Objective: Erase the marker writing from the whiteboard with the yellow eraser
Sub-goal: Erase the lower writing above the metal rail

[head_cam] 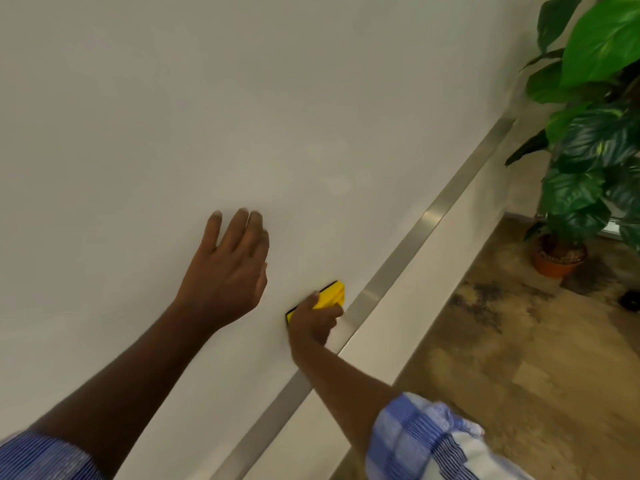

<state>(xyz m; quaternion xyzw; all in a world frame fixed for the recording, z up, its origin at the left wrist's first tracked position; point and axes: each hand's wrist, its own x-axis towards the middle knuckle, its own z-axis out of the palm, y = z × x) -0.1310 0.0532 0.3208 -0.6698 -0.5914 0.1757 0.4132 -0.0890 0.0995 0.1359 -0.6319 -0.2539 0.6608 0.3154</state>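
Note:
The whiteboard (pixel 242 116) fills most of the head view, tilted, and I see no marker writing on its white surface. My left hand (pixel 228 271) rests flat against the board with fingers spread, holding nothing. Lower right of it, my right hand (pixel 313 320) grips the yellow eraser (pixel 330 297), whose black felt side presses against the board close to the metal bottom rail (pixel 415 237). My fingers cover the eraser's lower part.
Below the rail runs a white wall strip (pixel 460 233), then mottled brown floor (pixel 519 358). A large leafy potted plant (pixel 595 140) in a terracotta pot (pixel 557 261) stands at the right. A small dark object (pixel 631 300) lies on the floor by the right edge.

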